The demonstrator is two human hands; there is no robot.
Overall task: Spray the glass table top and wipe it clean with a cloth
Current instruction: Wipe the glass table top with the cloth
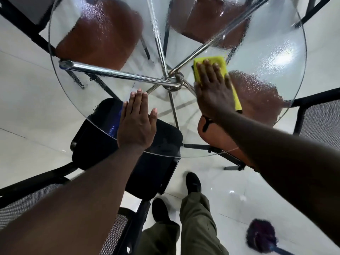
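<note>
A round glass table top (pixel 276 57) fills the upper view, wet with droplets over its far and right parts. My right hand (pixel 213 89) lies flat on a yellow cloth (pixel 211 60), pressing it against the glass just right of the centre. My left hand (pixel 137 120) rests flat on the near left part of the glass, fingers together, holding nothing. No spray bottle is in view.
Chrome legs (pixel 114 73) meet at a hub under the glass. Brown-seated chairs (pixel 99 34) stand at the far side and right, a black chair (pixel 103 142) below my left hand. A dark mop head (pixel 261 235) lies on the white tile floor, bottom right.
</note>
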